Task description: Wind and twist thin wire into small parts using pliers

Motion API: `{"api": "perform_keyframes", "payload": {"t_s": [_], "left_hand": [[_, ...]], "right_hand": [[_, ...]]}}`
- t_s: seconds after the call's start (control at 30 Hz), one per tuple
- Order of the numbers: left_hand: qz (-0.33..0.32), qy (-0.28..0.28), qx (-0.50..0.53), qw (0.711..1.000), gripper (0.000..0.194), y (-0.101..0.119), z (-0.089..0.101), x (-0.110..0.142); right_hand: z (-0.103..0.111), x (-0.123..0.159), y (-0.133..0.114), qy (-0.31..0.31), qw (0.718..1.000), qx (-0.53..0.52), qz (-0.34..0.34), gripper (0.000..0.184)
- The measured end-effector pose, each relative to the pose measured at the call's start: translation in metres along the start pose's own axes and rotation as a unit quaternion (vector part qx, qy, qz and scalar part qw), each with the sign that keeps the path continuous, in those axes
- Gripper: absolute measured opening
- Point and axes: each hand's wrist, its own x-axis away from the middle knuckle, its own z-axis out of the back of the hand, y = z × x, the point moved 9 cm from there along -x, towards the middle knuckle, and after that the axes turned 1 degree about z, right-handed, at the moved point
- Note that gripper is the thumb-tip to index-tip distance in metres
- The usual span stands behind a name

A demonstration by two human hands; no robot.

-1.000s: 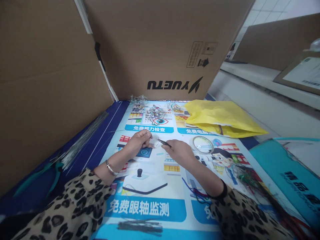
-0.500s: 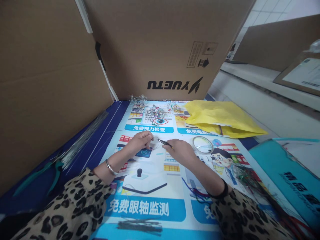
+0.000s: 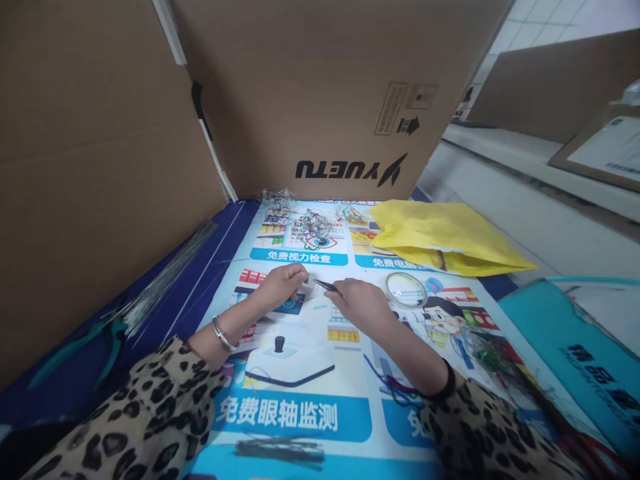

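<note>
My left hand (image 3: 285, 285) is closed in a pinch over the middle of the printed sheet. A thin wire (image 3: 317, 297), very faint, seems to curve out from its fingertips. My right hand (image 3: 363, 301) is wrapped round dark tweezers (image 3: 327, 286), whose pointed tip faces left, a short gap from the left fingers. Whether the tip touches the wire is too small to tell. To the right of my right hand lies a roll of clear tape (image 3: 406, 289).
Tangled wire pieces (image 3: 313, 223) lie at the back before a tall cardboard box (image 3: 320, 100). A yellow bag (image 3: 445, 233) is back right. Teal-handled pliers (image 3: 113, 350) and straight wires (image 3: 165, 283) are left, a dark wire bundle (image 3: 280, 450) in front, red-handled scissors (image 3: 585, 447) right.
My left fingers have shifted slightly right and rolled a little. The pale loop between the hands is fainter now. My right hand and the tweezers have barely moved.
</note>
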Motion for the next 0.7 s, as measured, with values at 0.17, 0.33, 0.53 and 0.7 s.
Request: {"api": "perform_keyframes", "payload": {"t_s": [0.17,0.33,0.53,0.7], "left_hand": [[-0.038,0.034,-0.049,0.997,0.018,0.007,0.006,0.002],[-0.080,0.063,-0.164,0.981,0.017,0.013,0.011,0.003],[-0.083,0.070,-0.285,0.952,0.019,0.012,0.010,0.004],[-0.087,0.050,-0.356,0.929,0.021,0.014,0.003,0.006]], "right_hand": [[0.000,0.002,-0.004,0.001,0.999,0.052,-0.010,0.034],[0.000,0.004,0.001,0.001,0.997,0.067,-0.034,0.032],[0.000,0.002,0.006,0.003,0.997,0.070,-0.036,0.033],[0.001,0.002,0.000,0.009,0.998,0.061,-0.016,0.034]]}}
